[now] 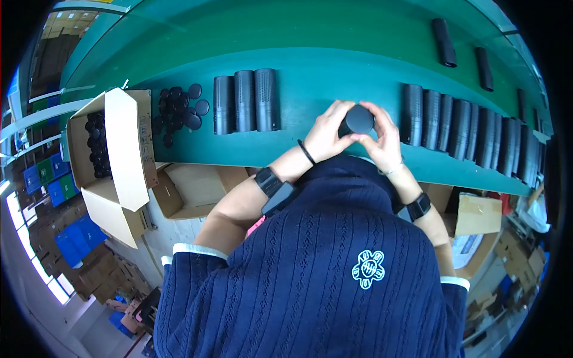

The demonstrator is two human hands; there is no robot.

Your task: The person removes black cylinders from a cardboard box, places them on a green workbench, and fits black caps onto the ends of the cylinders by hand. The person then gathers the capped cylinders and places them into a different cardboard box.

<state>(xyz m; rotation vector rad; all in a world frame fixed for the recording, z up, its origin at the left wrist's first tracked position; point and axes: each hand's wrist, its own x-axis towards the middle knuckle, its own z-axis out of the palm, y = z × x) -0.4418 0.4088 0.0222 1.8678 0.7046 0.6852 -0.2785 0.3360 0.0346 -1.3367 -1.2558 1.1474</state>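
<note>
Between both hands I hold a black cylinder with its round, flat black cap (360, 120) facing up. My left hand (327, 132) wraps its left side, thumb near the cap's lower edge. From the right, my right hand (385, 138) closes round the same cylinder, its thumb tip meeting the left one. The cylinder's lower body is mostly hidden by my fingers and the cap. Left of my hands, three black textured cylinders (245, 101) lie side by side on the green table. A loose heap of round black caps (176, 107) lies farther left.
A long row of black cylinders (462, 128) fills the table's right side. Two single cylinders (443, 43) lie farther back on the green surface (322, 71). An open cardboard box (128, 149) holding black caps stands at the left edge. Another open carton (200, 185) sits below the table's front edge.
</note>
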